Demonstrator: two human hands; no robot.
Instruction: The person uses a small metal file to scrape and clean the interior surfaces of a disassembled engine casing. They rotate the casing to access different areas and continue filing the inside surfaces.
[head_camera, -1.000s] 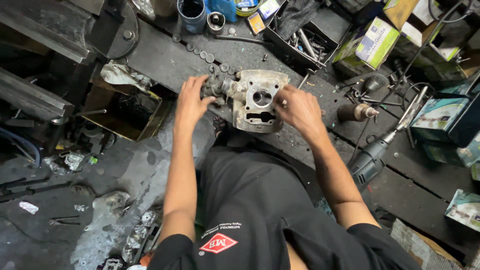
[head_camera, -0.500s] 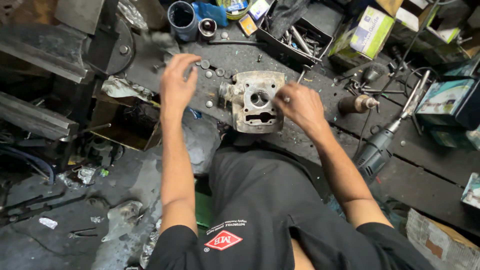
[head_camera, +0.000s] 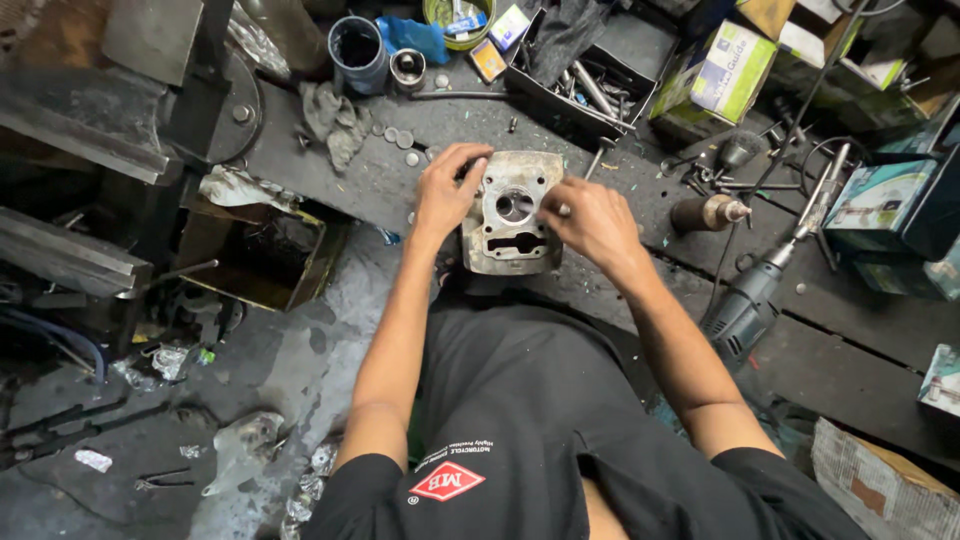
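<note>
Since half a second ago: my left hand (head_camera: 447, 190), then lifted off to the left, has come back onto the metal block (head_camera: 512, 213); right hand (head_camera: 592, 222) much as it was.

Item: metal block, grey casting, one round hole above a slotted opening. Lies flat on the dark table (head_camera: 330, 165), just in front of my chest.

Left hand: fingers curled over the block's upper left corner, holding it. Right hand: loosely curled at the block's right edge, fingertips touching it; whether they pinch a small part I cannot tell.

Around the block: washers (head_camera: 397, 135) up and left of it, grey rag (head_camera: 330, 120) further left, blue cup (head_camera: 357, 47) beyond that. Black tray of bolts (head_camera: 585, 85) above the block. Power drill (head_camera: 752, 297) lower right.

Progress, as I judge it: block bare and steadied, both openings empty; loose hardware not fitted.
</note>
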